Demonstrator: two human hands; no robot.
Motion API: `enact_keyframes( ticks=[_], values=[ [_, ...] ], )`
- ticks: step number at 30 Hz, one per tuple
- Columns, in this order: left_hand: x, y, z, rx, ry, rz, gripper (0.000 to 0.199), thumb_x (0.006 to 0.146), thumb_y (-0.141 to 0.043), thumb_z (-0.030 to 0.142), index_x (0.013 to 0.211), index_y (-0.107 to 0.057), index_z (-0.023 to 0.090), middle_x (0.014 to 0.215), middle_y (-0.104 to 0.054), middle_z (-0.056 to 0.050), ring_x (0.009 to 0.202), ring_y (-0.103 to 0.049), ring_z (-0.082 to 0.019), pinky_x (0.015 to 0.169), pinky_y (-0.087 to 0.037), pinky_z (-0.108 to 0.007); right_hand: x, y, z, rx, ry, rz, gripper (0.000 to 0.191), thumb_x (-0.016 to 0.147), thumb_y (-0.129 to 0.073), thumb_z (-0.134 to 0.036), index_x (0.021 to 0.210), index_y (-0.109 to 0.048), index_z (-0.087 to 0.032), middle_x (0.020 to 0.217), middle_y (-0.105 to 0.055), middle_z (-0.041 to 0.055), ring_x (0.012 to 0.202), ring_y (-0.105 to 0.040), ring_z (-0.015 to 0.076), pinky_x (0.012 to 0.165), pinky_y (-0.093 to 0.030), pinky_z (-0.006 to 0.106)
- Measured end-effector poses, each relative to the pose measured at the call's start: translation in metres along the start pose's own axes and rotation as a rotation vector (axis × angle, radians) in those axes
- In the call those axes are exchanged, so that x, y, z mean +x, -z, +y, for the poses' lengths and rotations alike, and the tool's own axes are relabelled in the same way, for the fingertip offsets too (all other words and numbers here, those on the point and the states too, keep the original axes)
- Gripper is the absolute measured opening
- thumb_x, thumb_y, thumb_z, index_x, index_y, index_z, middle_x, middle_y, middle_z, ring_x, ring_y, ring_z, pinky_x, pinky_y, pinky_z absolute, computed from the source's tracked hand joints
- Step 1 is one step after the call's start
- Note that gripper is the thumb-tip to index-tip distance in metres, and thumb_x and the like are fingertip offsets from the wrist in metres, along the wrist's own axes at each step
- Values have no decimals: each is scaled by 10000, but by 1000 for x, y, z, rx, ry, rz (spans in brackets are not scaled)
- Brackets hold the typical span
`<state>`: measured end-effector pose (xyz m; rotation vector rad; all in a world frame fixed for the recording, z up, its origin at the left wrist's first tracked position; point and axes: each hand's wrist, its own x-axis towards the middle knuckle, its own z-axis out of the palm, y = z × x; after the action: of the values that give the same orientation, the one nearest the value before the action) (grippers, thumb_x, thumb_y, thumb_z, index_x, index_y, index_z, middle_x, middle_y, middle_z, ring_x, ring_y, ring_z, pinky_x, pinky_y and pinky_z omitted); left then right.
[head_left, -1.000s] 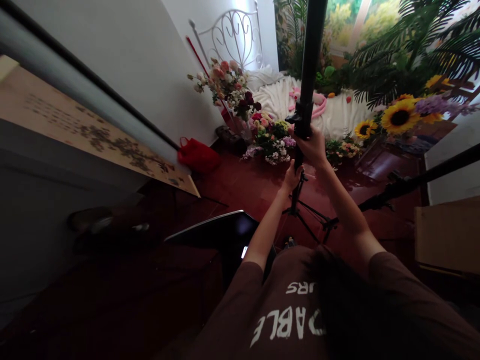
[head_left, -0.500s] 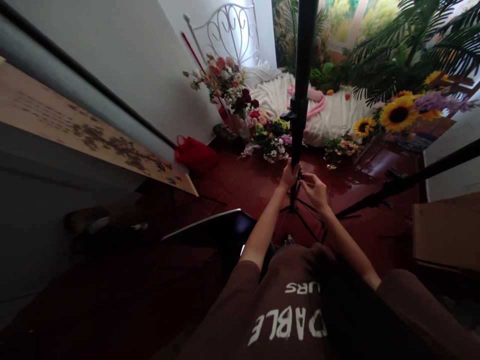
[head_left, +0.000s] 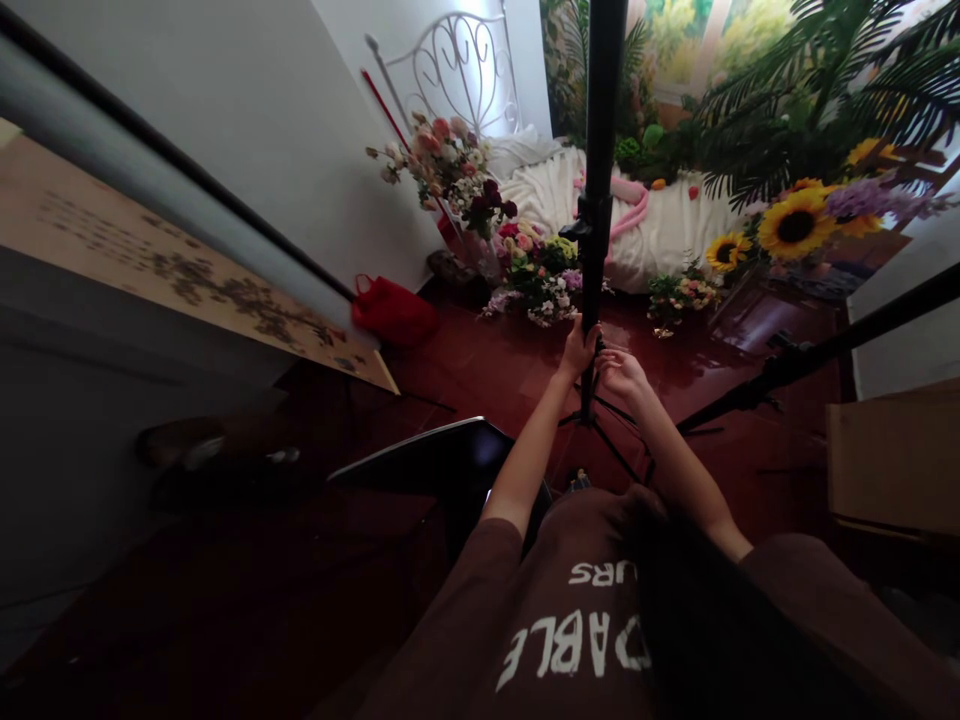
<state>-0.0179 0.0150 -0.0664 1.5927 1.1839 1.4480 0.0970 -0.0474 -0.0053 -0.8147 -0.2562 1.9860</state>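
Observation:
A black light stand [head_left: 598,150] rises upright in front of me, its tripod legs spread on the floor. My left hand [head_left: 577,348] is wrapped round the lower part of its pole. On the pole's right side, my right hand [head_left: 622,373] has its fingers curled at a small dark knob [head_left: 599,345], which they partly cover. Higher on the same pole sits a black clamp collar [head_left: 592,220], with neither hand on it.
Another black pole [head_left: 810,365] slants in from the right, near a cardboard box [head_left: 892,460]. Flowers [head_left: 540,265] stand before a white-draped bed [head_left: 667,235]. A red bag [head_left: 394,310] and a painted scroll panel [head_left: 187,270] are left. A dark glossy panel [head_left: 435,455] lies beside my left arm.
My right hand has turned at the knob and shifted slightly left and down, its fingers more curled. My left hand keeps its grip on the pole.

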Motion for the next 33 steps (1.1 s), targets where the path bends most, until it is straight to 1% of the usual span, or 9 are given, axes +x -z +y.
enact_keyframes(
  ticks=[7,13,18,20,23,25,27,30,33],
  values=[
    [-1,-1,2,-3,13,28,435,874,-532,634,985,-575,216,759,-607,-9,639,-562,-120,625,-461,-246,6,8,-2,106,-34,-81,211,780,-466,-22,676,-495,-203,526,-490,-74,408,-447,42,412,-437,91],
    [-8,-6,5,-46,51,57,425,888,-531,605,1059,-582,220,851,-637,-29,702,-595,-128,683,-497,-256,-26,17,4,119,4,65,200,832,-453,-83,841,-646,-135,710,-690,20,609,-656,66,600,-559,123],
    [-41,-10,-11,-12,125,185,488,965,-351,591,1156,-590,211,1066,-663,-96,991,-635,-174,931,-491,-340,-68,56,10,42,113,256,207,825,-472,-113,864,-664,-180,779,-743,25,682,-715,82,656,-592,152],
    [-63,-12,-24,81,246,201,486,971,-354,564,1161,-593,186,1159,-645,-140,1127,-614,-209,1010,-457,-383,-86,79,10,6,162,363,204,819,-481,-125,853,-664,-209,785,-748,18,668,-719,89,635,-599,165],
    [-99,-20,-40,237,534,141,429,964,-441,468,1200,-561,130,1266,-595,-214,1236,-577,-248,1059,-426,-395,-114,115,5,-51,251,528,203,810,-482,-135,813,-650,-248,777,-748,8,656,-723,106,610,-613,200],
    [-117,-33,-44,284,687,41,417,959,-471,425,1215,-538,103,1268,-595,-240,1252,-575,-263,1062,-423,-392,-133,137,0,-65,310,620,203,807,-478,-136,796,-638,-261,757,-745,1,652,-725,113,606,-618,218],
    [-128,-52,-42,275,730,-75,442,952,-495,423,1241,-508,89,1236,-619,-244,1215,-605,-267,1036,-442,-388,-151,155,-6,-35,361,699,201,818,-466,-137,787,-624,-259,725,-738,-7,633,-719,104,599,-609,206],
    [-129,-93,-27,163,597,-237,525,930,-540,462,1304,-447,105,1186,-650,-210,1096,-666,-244,975,-483,-379,-174,171,-16,9,480,789,178,864,-445,-168,806,-594,-246,702,-729,-14,610,-712,94,589,-588,188],
    [-118,-140,2,-26,344,-436,519,927,-524,511,1284,-469,138,1151,-661,-165,1019,-677,-210,942,-506,-369,-189,176,-28,-69,641,846,145,922,-439,-261,899,-580,-237,725,-730,-11,611,-716,111,573,-581,206]
  ],
)
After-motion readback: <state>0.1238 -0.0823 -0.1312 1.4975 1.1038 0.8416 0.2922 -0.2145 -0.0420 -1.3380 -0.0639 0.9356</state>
